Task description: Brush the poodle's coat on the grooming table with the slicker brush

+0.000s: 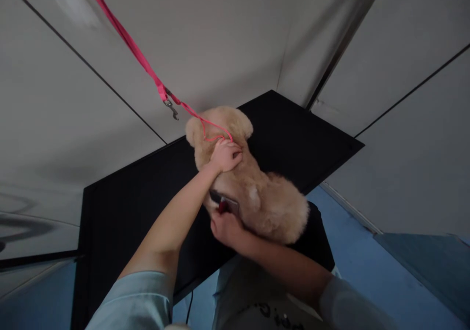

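Note:
A fluffy tan dog [253,173] stands on a black grooming table, its head pointing away from me. My left hand [226,155] rests on the back of its neck, fingers curled into the coat just behind a thin pink loop [216,123]. Lower down, at the dog's left side, my right hand [224,228] grips a tool with a flat grey rectangular head and a dark red part, which looks like a slicker brush [230,204]. The head of the brush lies against the fur. Its handle is mostly hidden in my fingers.
A pink leash [128,38] with a metal clip [171,108] slants down from the upper left to the loop. Pale wall panels [227,36] stand close behind the black table [139,207]. Blue floor [352,242] shows beyond the table's right edge.

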A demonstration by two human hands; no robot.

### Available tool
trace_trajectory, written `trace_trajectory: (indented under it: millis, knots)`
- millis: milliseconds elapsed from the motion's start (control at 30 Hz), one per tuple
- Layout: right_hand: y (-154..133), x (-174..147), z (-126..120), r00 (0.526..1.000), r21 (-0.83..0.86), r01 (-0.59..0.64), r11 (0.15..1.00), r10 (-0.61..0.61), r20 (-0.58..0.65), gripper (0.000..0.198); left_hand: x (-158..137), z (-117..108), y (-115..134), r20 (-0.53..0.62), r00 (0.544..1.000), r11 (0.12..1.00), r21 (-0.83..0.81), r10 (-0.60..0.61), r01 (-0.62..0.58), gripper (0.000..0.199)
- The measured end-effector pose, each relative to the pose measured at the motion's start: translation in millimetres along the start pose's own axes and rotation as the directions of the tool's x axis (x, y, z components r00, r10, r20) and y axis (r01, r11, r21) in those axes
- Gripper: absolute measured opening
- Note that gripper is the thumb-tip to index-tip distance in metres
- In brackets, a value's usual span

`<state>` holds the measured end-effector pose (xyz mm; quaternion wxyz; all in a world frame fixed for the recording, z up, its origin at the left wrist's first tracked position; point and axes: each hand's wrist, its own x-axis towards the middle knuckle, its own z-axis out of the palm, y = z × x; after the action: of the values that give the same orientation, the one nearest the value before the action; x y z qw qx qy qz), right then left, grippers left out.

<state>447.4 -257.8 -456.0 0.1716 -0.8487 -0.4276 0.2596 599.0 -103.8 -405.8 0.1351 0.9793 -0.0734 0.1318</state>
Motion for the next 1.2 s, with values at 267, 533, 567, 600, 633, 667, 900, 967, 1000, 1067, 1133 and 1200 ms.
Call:
trace_trajectory:
  millis: [267, 533, 567, 600, 633, 667, 900, 967, 1000, 1067, 1133, 1200]
  knots:
    - [-8.7, -1.7, -17.4, 0.991, -0.077, 0.112, 0.991, -0.117, -0.067, 0.032, 0.5, -0.8, 1.0, -0.006, 1.0, 1.0, 0.013, 0.004, -0.004, 0.029]
    - [-11.8, -19.2, -20.7, 0.942, -0.064, 0.146, 0.987, -0.119, 0.312, 0.022, 3.9, 5.2, 0.8, -0.046, 0.998, 0.998, 0.035, -0.05, 0.051, 0.03]
    - [-15.0, -17.5, -25.5, 0.949, -0.066, 0.174, 0.982, -0.15, 0.276, 0.023, 3.8, 5.5, 0.9, -0.057, 0.997, 0.998, 0.034, -0.058, 0.06, 0.03]
    - [-15.8, -14.7, -33.2, 0.963, -0.091, 0.174, 0.981, -0.15, 0.226, 0.024, 3.1, 5.6, 0.9, -0.064, 0.996, 0.997, 0.029, -0.067, 0.069, 0.03]
    - [-13.2, -12.6, -43.1, 0.976, -0.126, 0.15, 0.981, -0.127, 0.177, 0.025, 1.8, 5.7, 0.8, -0.067, 0.995, 0.997, 0.02, -0.078, 0.08, 0.03]
    - [-6.5, -12.9, -53.9, 0.986, -0.159, 0.118, 0.98, -0.097, 0.137, 0.025, 0.0, 5.8, 0.5, -0.066, 0.994, 0.996, 0.006, -0.091, 0.092, 0.029]
    - [92.2, -119.8, -89.9, 0.988, -0.176, -0.135, 0.975, 0.145, 0.049, 0.024, -6.3, 7.8, 2.3, -0.09, 0.986, 0.989, -0.056, -0.139, 0.134, 0.026]
    - [92.9, -141.1, -89.4, 0.984, -0.108, -0.165, 0.98, 0.171, 0.049, 0.027, -2.2, 7.2, 5.0, -0.077, 0.988, 0.989, -0.062, -0.136, 0.131, 0.025]
    - [84.5, -140.8, -88.7, 0.988, -0.087, -0.144, 0.986, 0.149, 0.05, 0.028, 0.2, 6.5, 6.2, -0.064, 0.989, 0.99, -0.068, -0.132, 0.127, 0.026]
    - [56.0, -118.9, -86.3, 0.998, -0.075, -0.037, 0.996, 0.041, 0.051, 0.026, 4.4, 4.6, 7.3, -0.029, 0.993, 0.99, -0.088, -0.114, 0.111, 0.027]
    - [25.9, -81.0, -81.4, 0.998, -0.074, 0.067, 0.995, -0.067, 0.001, 0.027, 5.6, 2.5, 6.2, 0.007, 0.996, 0.99, -0.111, -0.091, 0.091, 0.03]
    - [10.3, -49.5, -71.0, 0.996, -0.058, 0.048, 0.997, -0.051, -0.068, 0.028, 3.3, 0.9, 3.1, 0.03, 0.996, 0.989, -0.117, -0.089, 0.092, 0.031]
